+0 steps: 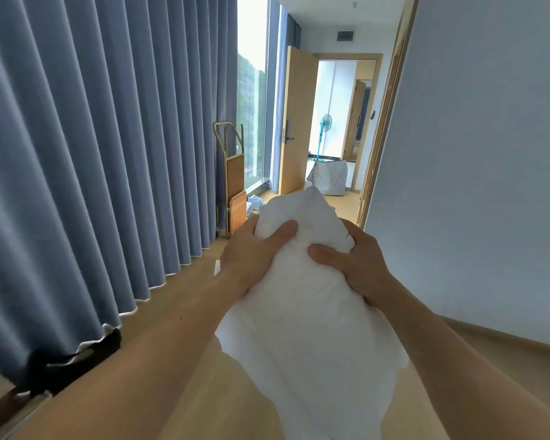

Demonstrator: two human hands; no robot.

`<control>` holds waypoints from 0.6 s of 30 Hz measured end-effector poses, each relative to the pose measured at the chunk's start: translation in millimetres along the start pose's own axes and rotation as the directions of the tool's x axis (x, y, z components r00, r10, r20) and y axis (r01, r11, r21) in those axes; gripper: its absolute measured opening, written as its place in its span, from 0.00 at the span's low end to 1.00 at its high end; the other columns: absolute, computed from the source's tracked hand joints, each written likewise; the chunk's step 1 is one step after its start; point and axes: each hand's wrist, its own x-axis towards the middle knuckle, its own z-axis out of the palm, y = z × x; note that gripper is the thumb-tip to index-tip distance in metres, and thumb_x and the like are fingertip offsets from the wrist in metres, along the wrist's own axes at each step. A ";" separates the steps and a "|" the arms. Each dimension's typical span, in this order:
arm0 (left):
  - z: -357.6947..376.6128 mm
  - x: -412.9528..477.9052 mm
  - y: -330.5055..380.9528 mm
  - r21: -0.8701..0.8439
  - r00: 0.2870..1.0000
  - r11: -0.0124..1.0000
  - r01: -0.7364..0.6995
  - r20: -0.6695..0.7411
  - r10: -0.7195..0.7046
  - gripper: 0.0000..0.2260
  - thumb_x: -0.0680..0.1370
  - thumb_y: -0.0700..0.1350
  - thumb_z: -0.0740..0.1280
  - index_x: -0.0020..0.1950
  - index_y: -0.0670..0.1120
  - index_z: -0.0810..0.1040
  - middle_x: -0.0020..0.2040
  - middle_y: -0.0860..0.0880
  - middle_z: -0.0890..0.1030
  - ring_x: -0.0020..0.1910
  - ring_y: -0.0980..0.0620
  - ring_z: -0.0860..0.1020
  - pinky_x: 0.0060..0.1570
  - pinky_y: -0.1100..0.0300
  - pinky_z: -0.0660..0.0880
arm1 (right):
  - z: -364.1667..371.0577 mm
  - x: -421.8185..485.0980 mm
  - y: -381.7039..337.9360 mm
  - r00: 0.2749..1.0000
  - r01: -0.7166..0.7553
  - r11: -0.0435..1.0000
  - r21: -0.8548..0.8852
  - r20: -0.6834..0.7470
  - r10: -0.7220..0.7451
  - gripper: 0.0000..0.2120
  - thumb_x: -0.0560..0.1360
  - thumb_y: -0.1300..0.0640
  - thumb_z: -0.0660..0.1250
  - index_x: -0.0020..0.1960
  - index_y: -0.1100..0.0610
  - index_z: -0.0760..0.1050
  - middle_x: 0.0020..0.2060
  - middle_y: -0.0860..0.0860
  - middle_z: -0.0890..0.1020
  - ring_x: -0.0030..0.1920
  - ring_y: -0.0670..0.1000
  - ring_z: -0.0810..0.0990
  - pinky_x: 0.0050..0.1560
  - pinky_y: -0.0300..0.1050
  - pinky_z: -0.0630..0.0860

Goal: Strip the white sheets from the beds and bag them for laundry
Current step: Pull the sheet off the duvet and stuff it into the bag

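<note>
Both hands, left (pixel 254 249) and right (pixel 353 262), clench a bundled white sheet (pixel 305 312), evidently stripped already; the checked bag (pixel 329 177) far beyond them awaits it.

There is a single view — a wide-angle camera worn on the person's head, looking forward and slightly down along both forearms. It sits close to the hands, so the bundled white sheet (pixel 302 281) fills the lower middle. Beyond that it faces down the room toward an open door (pixel 294 122) and the next room. The blue curtain (pixel 102 138) runs along the left edge, a plain wall (pixel 477 154) along the right — both bowed by the lens.
</note>
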 end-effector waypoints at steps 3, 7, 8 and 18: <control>11.2 58.9 -11.5 0.001 0.999 1.000 -0.018 0.039 0.018 0.26 0.59 0.78 0.68 0.51 0.66 0.77 0.47 0.58 0.84 0.50 0.50 0.82 0.54 0.42 0.80 | 1.4 48.7 18.3 0.999 -0.006 1.000 0.013 -0.036 0.006 0.21 0.55 0.39 0.80 0.47 0.30 0.81 0.46 0.37 0.85 0.45 0.38 0.84 0.38 0.29 0.77; 37.1 126.9 -30.1 -0.009 0.998 1.000 0.012 0.064 -0.011 0.30 0.58 0.79 0.68 0.54 0.66 0.78 0.48 0.60 0.84 0.51 0.51 0.83 0.56 0.44 0.79 | -5.1 111.7 51.0 0.999 -0.013 1.000 0.012 -0.046 0.013 0.20 0.55 0.40 0.80 0.47 0.31 0.81 0.46 0.38 0.86 0.44 0.38 0.84 0.37 0.29 0.76; 44.9 144.1 -34.0 -0.007 0.998 1.000 0.013 0.067 -0.013 0.29 0.58 0.79 0.68 0.53 0.66 0.78 0.48 0.60 0.84 0.50 0.52 0.83 0.56 0.43 0.80 | -7.7 128.7 60.4 0.999 -0.012 1.000 0.011 -0.049 0.013 0.20 0.55 0.40 0.80 0.47 0.31 0.81 0.45 0.38 0.85 0.44 0.38 0.84 0.37 0.29 0.76; 127.4 321.9 -49.7 0.027 0.999 0.998 -0.051 -0.015 0.052 0.19 0.62 0.75 0.69 0.48 0.70 0.77 0.43 0.65 0.82 0.47 0.54 0.82 0.52 0.44 0.81 | -52.6 319.4 141.8 0.999 0.035 0.999 0.030 -0.005 -0.035 0.30 0.54 0.37 0.79 0.55 0.42 0.81 0.47 0.39 0.85 0.46 0.40 0.84 0.40 0.31 0.77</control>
